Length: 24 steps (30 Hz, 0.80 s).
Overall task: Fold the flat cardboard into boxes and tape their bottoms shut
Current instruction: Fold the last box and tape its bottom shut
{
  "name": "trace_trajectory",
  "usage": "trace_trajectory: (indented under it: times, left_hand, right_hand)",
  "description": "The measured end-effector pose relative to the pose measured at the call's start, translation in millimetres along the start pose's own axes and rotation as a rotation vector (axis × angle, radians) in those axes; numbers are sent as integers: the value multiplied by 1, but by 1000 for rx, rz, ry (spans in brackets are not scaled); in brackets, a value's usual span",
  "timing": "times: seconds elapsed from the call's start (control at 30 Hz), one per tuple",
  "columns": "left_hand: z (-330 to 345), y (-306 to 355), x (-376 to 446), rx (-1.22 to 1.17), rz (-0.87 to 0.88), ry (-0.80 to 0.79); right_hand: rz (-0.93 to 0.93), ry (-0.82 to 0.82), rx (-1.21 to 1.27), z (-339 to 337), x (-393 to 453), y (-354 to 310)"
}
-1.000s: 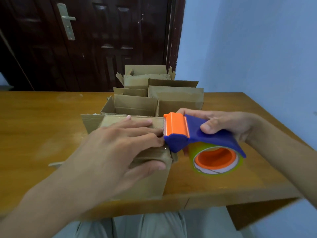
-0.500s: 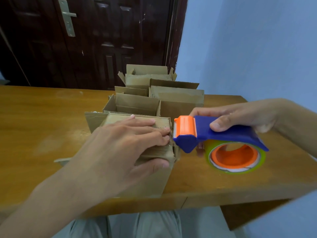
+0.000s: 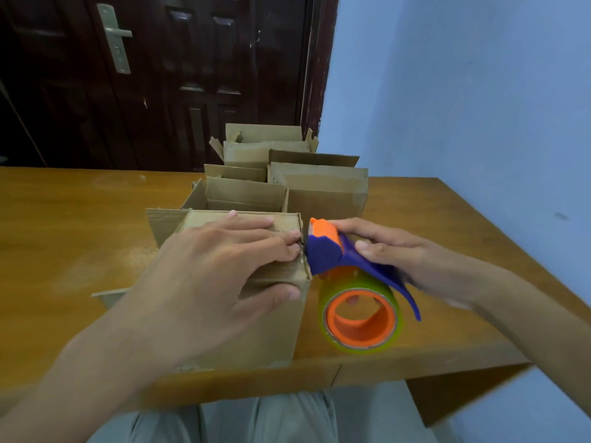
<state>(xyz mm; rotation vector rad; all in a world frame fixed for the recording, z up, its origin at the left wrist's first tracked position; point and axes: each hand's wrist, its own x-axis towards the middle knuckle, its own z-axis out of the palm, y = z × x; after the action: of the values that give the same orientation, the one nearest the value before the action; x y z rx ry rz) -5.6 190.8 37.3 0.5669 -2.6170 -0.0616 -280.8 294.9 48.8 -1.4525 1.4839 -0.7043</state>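
Observation:
A small cardboard box (image 3: 271, 327) stands upturned near the table's front edge, its flaps folded shut on top. My left hand (image 3: 220, 270) lies flat on those flaps, fingers spread, thumb over the near right corner. My right hand (image 3: 403, 254) grips a blue and orange tape dispenser (image 3: 329, 254) by its handle. The dispenser's orange head touches the box's upper right edge, tilted down. Its roll of clear tape (image 3: 361, 318) with an orange core hangs beside the box's right side.
Several folded open-topped cardboard boxes (image 3: 319, 183) stand in rows behind the one I hold. The wooden table (image 3: 64, 238) runs left and right. A blue wall is to the right, a dark door behind. My lap shows below the table edge.
My right hand has swung the dispenser back against the box's right edge and tipped it downward, so the roll now hangs lower. My left hand stays on the flaps.

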Motion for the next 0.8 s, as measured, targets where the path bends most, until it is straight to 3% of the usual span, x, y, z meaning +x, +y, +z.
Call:
trace_trajectory:
  times: [0.13,0.4,0.5,0.8]
  left_hand:
    - [-1,2,1,1,6,13]
    - [-5,5,-5,-39,39,2]
    - [-7,11,-5,-13,76,-8]
    - [-5,35,30,-35,-191,33]
  right_hand:
    - [-213,199,-162,18,-4,8]
    - [-308,241,-616,-7,-15,-9]
    - [-308,202,-682,-12,-14,-16]
    - [-341,194,-858,-22,-13,-31]
